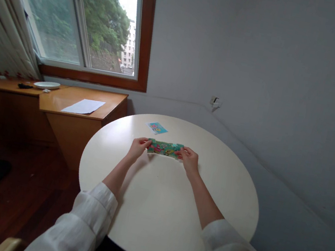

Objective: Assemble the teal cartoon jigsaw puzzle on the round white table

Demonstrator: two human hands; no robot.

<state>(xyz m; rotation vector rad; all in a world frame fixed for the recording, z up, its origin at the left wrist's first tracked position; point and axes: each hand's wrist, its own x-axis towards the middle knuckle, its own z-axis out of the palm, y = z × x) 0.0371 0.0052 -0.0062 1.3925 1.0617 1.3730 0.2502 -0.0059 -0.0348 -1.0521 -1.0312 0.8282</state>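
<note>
Between my two hands is a jigsaw puzzle strip, green with a colourful cartoon print and uneven, notched ends. My left hand pinches its left end between thumb and fingers. At the opposite end, my right hand grips the edge in the same way, fingers closed. A thin shadow runs under its lower edge; whether it touches the table I cannot tell. Beyond it, a small blue picture card with a cartoon print lies flat on the round white table.
A wooden desk stands at the left, with a sheet of paper, a white plate and a small black item on top. Behind the table is a grey wall with a socket. A window is at upper left.
</note>
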